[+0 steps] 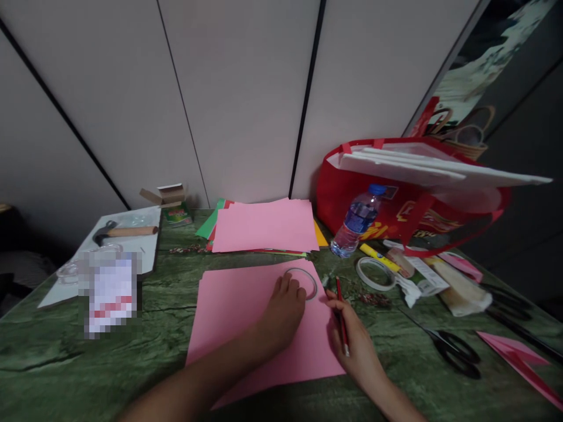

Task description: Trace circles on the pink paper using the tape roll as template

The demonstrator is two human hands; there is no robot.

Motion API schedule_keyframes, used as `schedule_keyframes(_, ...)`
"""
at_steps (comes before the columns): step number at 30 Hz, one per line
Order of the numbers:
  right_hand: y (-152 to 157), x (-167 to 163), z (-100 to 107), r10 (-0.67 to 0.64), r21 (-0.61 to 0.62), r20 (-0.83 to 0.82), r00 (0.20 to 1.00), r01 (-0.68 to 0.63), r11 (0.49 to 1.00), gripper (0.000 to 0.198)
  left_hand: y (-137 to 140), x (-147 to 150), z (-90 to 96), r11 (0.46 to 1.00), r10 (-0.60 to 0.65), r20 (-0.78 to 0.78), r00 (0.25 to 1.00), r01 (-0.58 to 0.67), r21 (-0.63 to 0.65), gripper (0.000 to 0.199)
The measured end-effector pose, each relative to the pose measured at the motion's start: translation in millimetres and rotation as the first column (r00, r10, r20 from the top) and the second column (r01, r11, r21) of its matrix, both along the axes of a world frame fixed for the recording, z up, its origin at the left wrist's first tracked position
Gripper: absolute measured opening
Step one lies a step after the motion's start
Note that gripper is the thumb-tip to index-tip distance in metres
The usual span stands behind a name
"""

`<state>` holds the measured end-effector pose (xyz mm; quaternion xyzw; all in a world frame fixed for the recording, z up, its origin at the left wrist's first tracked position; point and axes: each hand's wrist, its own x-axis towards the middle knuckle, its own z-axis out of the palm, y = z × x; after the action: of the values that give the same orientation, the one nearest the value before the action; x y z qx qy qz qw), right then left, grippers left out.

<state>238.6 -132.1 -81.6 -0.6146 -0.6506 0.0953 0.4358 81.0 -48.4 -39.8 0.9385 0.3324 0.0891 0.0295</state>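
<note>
A stack of pink paper (224, 316) lies in front of me on the green table. On its upper right part rests a thin pale ring (314, 281), like a narrow tape roll. My left hand (284, 310) is closed with its fingertips on the ring's left side, and it hides that part. A red pencil (342, 328) is held in my right hand (354, 340), beside the right edge of the pink stack. The pencil slants, with one end pointing away from me.
Behind lie more coloured sheets (266, 225). A water bottle (358, 220) leans by a red bag (334, 193). At right are a tape roll (359, 271), a yellow glue stick (379, 257), scissors (453, 351) and folded pink paper (514, 351). A hammer (127, 231) lies left.
</note>
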Motion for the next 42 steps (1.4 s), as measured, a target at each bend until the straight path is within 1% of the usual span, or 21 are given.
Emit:
schedule_keyframes(2,-0.1,0.1,-0.9,-0.011,0.006,-0.009,1.0,0.011,1.0,0.03,0.5,3.7,-4.4,1.0,-0.003,-0.026,1.0,0.003,-0.005,0.025)
schedule_keyframes(4,-0.6,0.6,-2.0,-0.016,0.002,-0.031,0.999,0.016,1.0,0.03,0.8,3.8,-8.2,1.0,-0.004,-0.019,1.0,0.004,-0.006,0.026)
schedule_keyframes(7,0.2,3.1,-1.4,-0.019,-0.044,-0.1,0.995,0.015,0.999,0.026,0.6,1.1,-12.5,1.0,0.002,0.001,1.0,-0.002,-0.017,0.027)
schedule_keyframes(9,4.6,6.3,3.3,-0.048,-0.076,-0.168,0.985,0.035,0.996,0.025,0.4,-0.7,-14.4,1.0,-0.007,0.004,1.0,0.008,-0.025,0.03)
schedule_keyframes(11,14.9,10.2,13.3,-0.077,-0.079,-0.256,0.964,0.058,0.995,0.027,0.5,-1.7,-15.9,0.999,-0.031,-0.008,0.999,0.031,-0.016,0.034)
schedule_keyframes(13,32.0,14.0,28.2,-0.074,-0.06,-0.379,0.923,0.055,0.997,0.031,0.7,-2.0,-17.1,0.999,-0.037,-0.018,0.999,0.037,0.006,0.036)
schedule_keyframes(15,54.6,16.3,45.1,-0.041,-0.047,-0.54,0.841,0.018,0.999,0.037,0.6,-1.9,-17.8,0.999,-0.036,-0.019,0.999,0.036,0.018,0.036)
schedule_keyframes(16,67.1,16.7,53.2,-0.021,-0.035,-0.592,0.806,0.0,0.999,0.04,0.5,-1.8,-18.0,0.999,-0.035,-0.014,0.999,0.035,0.02,0.036)
schedule_keyframes(18,92.0,15.4,66.2,0.015,0.006,-0.655,0.755,-0.015,1.0,0.043,0.4,-1.7,-18.1,0.999,-0.032,-0.001,0.999,0.032,0.018,0.035)
schedule_keyframes(19,103.3,14.1,70.4,0.029,0.013,-0.69,0.723,-0.027,1.0,0.044,0.4,-1.8,-18.1,0.999,-0.034,0.004,0.999,0.033,0.019,0.034)
schedule_keyframes(20,113.4,12.4,72.8,0.034,-0.003,-0.723,0.69,-0.053,0.999,0.045,0.5,-1.9,-18.0,0.999,-0.036,0.007,0.999,0.036,0.02,0.032)
schedule_keyframes(22,129.0,9.1,72.3,0.036,-0.04,-0.784,0.62,-0.109,0.993,0.045,0.7,-2.2,-17.7,0.999,-0.023,0.011,1.0,0.023,0.023,0.026)
schedule_keyframes(24,138.2,7.5,66.2,0.025,-0.075,-0.817,0.576,-0.148,0.986,0.044,0.5,-2.7,-17.3,1.0,0.001,0.012,1.0,-0.001,0.028,0.023)
schedule_keyframes(27,143.0,10.1,53.1,-0.005,-0.113,-0.831,0.556,-0.159,0.981,0.044,-1.4,-3.6,-17.4,0.998,0.02,0.024,1.0,-0.021,0.06,0.027)
schedule_keyframes(31,143.2,20.0,40.4,-0.072,-0.159,-0.857,0.511,-0.129,0.979,0.045,-5.5,-4.6,-20.2,0.99,-0.05,0.049,0.998,0.043,0.135,0.031)
schedule_keyframes(34,143.7,24.6,35.3,-0.087,-0.198,-0.852,0.516,-0.165,0.966,0.044,-7.7,-4.2,-24.1,0.986,-0.095,0.066,0.993,0.084,0.144,0.03)
schedule_keyframes(39,144.4,18.0,32.1,-0.089,-0.239,-0.832,0.548,-0.208,0.948,0.044,-9.4,-2.3,-30.3,0.983,-0.088,0.048,0.995,0.079,0.168,0.031)
schedule_keyframes(42,143.8,11.3,32.0,-0.065,-0.238,-0.803,0.592,-0.22,0.946,0.047,-10.3,-1.5,-33.5,0.976,-0.097,0.044,0.994,0.086,0.201,0.032)
